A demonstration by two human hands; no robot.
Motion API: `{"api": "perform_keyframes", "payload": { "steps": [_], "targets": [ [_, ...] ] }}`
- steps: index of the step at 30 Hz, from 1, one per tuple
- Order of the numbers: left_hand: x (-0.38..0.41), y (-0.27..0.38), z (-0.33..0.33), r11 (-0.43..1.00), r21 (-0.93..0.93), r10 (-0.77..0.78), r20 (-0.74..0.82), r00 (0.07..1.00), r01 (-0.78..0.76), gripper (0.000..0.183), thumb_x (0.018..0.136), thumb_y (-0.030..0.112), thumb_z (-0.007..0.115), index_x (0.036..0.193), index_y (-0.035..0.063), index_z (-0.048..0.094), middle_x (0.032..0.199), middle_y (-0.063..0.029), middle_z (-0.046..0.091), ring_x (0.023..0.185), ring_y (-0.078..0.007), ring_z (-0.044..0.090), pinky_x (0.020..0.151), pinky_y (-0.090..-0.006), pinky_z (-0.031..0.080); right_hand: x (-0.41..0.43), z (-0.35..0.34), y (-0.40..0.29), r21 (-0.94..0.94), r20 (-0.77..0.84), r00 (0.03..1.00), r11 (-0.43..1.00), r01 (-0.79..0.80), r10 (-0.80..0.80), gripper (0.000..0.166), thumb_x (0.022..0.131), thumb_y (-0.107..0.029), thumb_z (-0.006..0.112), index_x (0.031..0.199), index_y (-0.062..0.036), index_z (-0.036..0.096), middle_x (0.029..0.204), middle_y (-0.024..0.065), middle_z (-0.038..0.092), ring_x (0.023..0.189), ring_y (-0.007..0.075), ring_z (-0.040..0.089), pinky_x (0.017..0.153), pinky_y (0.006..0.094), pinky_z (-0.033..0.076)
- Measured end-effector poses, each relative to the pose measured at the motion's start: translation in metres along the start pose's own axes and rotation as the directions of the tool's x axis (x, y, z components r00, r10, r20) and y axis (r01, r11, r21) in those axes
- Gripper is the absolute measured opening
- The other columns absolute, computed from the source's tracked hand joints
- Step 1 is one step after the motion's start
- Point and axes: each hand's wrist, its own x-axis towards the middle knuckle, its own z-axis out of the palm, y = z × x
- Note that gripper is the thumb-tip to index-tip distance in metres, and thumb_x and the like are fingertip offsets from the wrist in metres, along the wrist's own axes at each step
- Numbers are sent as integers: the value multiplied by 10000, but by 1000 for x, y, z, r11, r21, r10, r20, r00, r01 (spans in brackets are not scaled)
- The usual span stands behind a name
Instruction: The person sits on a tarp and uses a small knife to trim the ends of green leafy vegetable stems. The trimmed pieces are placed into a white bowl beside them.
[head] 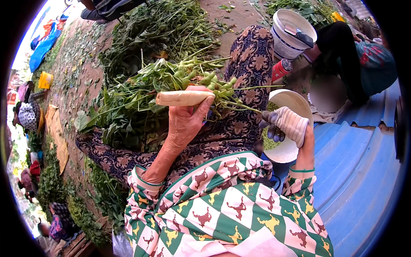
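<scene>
My bare left hand (188,112) grips a pale, tapered piece (183,98), apparently wooden, in front of a green bean plant. Plump green pods (208,78) hang in a cluster just beyond my fingers. My right hand (284,123), in a stained knitted glove, pinches the end of the plant's stem (244,106). Leafy bean plants (128,109) lie heaped over my patterned trouser legs. Under and beside my right hand stands a white bucket (290,154) with green beans (271,136) in it, partly hidden by the glove.
A white bucket with things on top (285,41) and a red container (281,70) stand ahead on the right. A seated person (366,64) is at the right, above blue corrugated sheets (350,157). More plants (170,25) lie ahead. Other people sit far left.
</scene>
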Motion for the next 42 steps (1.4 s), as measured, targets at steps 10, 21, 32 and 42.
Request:
{"api": "perform_keyframes", "payload": {
  "steps": [10, 21, 32, 42],
  "targets": [
    [1, -4, 1, 999, -2, 42, 35, 999, -42, 147, 857, 7, 587, 1002, -10, 593, 932, -24, 597, 785, -61, 560, 701, -192, 459, -3, 12, -7, 163, 201, 882, 902, 399, -426, 481, 916, -430, 459, 790, -13, 664, 498, 8, 532, 401, 56, 460, 385, 187, 344],
    [-14, 2, -3, 942, 280, 166, 92, 982, -186, 158, 758, -10, 660, 903, -4, 598, 897, -98, 615, 797, -229, 608, 707, -286, 491, 67, 86, -19, 97, 35, 840, 838, 537, -542, 377, 907, -396, 495, 835, -52, 631, 581, 16, 575, 463, 93, 531, 388, 228, 414],
    [-25, 17, -17, 952, -97, -299, -73, 951, 292, 234, 872, 153, 603, 1041, -6, 577, 922, -85, 641, 838, -154, 636, 757, -262, 524, 66, 103, -23, -210, -80, 895, 886, 414, -438, 356, 717, -303, 755, 889, -6, 659, 654, 82, 632, 563, 127, 575, 560, 286, 485],
    [-25, 15, -22, 893, -287, -378, -65, 923, 346, 280, 896, 174, 562, 1098, -15, 520, 970, -152, 629, 899, -218, 640, 812, -324, 529, 61, 108, -35, -347, -111, 905, 870, 351, -410, 418, 708, -385, 737, 886, -14, 663, 680, 129, 650, 588, 187, 623, 577, 303, 494]
  ]
}}
